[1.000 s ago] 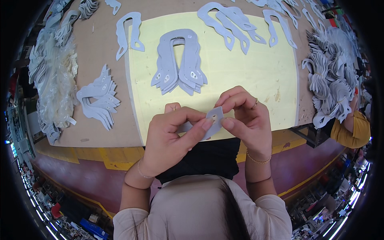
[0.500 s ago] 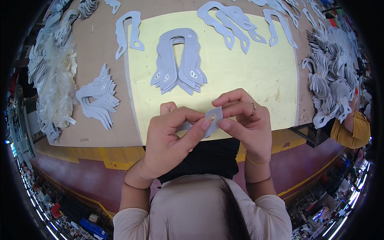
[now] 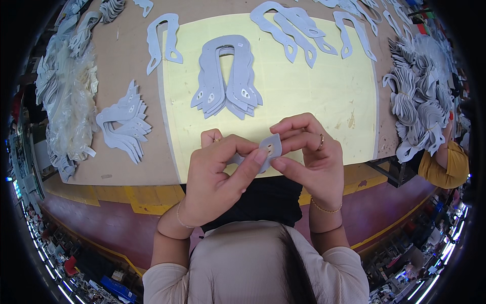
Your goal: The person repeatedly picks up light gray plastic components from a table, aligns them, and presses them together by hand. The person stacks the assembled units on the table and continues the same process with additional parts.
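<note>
Above the table's near edge I hold a light grey flat shoe-upper piece (image 3: 274,144) with small oval holes near its pointed end. My left hand (image 3: 215,172) is closed on it, thumb on top, and hides most of its length. My right hand (image 3: 315,154) pinches the right edge of the same piece between thumb and fingers. Beyond my hands a neat stack of grey U-shaped pieces (image 3: 205,66) lies on the yellow sheet (image 3: 314,111), its holed ends pointing toward me. To the left, a fanned pile of similar pieces (image 3: 119,129) rests on the brown table.
Loose U-shaped pieces (image 3: 273,28) lie along the sheet's far edge. Bundled grey pieces (image 3: 422,96) are heaped at the right edge, and clear plastic bags (image 3: 73,96) with more pieces at the left. A person in a yellow sleeve (image 3: 445,164) is at the right.
The piece's holed end has tilted slightly between my fingers, and my right thumb has shifted a little to the left. The piles have stayed in place.
</note>
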{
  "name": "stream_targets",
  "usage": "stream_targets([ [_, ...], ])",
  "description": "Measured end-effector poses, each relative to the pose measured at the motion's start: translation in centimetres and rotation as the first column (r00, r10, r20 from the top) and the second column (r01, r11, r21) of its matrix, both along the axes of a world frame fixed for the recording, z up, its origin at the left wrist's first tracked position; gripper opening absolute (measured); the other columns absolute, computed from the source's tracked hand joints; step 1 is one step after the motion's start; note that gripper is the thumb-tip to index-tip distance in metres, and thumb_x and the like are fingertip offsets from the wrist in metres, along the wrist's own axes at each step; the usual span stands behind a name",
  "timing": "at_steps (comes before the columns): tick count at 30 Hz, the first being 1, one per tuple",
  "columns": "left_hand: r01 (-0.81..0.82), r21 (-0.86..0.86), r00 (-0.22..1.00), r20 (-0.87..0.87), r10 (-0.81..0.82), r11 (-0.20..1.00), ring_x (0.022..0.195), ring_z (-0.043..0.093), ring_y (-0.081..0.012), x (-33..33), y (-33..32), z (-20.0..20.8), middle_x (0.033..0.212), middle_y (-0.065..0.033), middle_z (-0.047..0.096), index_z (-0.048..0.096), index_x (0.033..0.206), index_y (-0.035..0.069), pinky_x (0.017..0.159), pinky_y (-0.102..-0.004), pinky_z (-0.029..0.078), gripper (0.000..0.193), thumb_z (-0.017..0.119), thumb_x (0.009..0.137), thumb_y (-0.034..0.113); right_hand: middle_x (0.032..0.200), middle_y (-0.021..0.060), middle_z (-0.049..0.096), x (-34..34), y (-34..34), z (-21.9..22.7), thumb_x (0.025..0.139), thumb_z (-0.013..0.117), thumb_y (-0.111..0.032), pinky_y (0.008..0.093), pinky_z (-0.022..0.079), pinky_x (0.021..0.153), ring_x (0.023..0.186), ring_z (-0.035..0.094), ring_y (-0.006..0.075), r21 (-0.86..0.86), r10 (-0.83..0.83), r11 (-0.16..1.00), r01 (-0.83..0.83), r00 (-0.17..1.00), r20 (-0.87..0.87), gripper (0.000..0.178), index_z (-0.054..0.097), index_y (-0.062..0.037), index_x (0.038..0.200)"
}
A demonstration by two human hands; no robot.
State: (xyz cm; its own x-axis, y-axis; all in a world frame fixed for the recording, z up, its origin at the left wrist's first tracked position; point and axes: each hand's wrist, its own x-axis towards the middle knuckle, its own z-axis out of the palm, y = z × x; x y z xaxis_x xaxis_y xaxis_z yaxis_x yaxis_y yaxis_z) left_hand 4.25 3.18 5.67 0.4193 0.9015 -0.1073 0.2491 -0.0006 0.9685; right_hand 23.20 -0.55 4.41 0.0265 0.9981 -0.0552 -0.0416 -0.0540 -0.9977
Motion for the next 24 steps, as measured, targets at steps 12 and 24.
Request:
stream_targets([
  [12,0.019,0.021,1.000,-0.006,-0.019,1.000,0.060,0.046,-0.0106,-0.10,-0.18,0.13,0.064,0.0001,0.062,0.072,0.091,0.006,0.076,-0.0307,0.029,0.014,0.068,0.094,0.020,0.113,0.0121,0.061,-0.41,-0.22,0.14,0.074,0.077,0.002,0.0365,0.049,0.095,0.105,0.066,0.0235,-0.008,-0.016,1.000,0.016,1.000,-0.001,0.014,0.070,0.0008,0.085],
  [24,0.047,0.036,0.999,0.015,-0.047,0.998,0.064,0.043,-0.0123,-0.37,-0.35,-0.40,0.073,-0.0010,0.066,0.072,0.092,0.007,0.075,-0.0307,0.030,0.009,0.070,0.091,0.015,0.118,0.0070,0.058,-0.68,-0.43,-0.48,0.079,0.076,-0.002,0.0365,0.047,0.101,0.119,0.061,0.0237,-0.008,-0.024,1.000,0.023,0.992,-0.121,0.008,0.073,-0.0012,0.086],
])
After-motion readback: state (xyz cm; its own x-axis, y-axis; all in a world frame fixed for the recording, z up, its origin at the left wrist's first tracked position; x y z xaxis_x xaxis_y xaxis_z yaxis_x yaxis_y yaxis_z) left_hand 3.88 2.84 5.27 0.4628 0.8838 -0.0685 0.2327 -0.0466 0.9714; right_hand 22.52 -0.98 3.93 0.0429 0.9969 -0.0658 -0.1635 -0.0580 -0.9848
